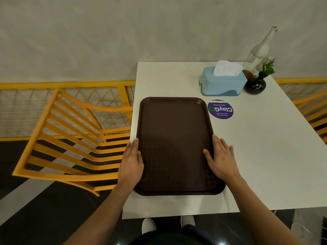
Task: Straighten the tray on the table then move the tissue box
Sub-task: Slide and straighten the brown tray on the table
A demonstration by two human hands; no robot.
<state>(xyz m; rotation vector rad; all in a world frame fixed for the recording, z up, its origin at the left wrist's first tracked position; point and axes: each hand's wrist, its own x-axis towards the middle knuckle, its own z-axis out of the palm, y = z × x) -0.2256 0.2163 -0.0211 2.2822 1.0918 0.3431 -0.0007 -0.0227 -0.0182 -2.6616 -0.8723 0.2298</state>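
A dark brown empty tray (174,138) lies lengthwise on the white table (256,156), near its left edge and roughly square to it. My left hand (131,162) grips the tray's left rim, thumb on top. My right hand (220,159) grips the right rim, thumb inside the tray and fingers flat on the table. A light blue tissue box (222,83) with white tissue sticking out stands beyond the tray at the far right.
A round purple sticker (220,109) is on the table between tray and box. A small black vase with green leaves (256,84) and a white bottle-shaped figure (260,50) stand right of the box. An orange chair (70,138) is left of the table.
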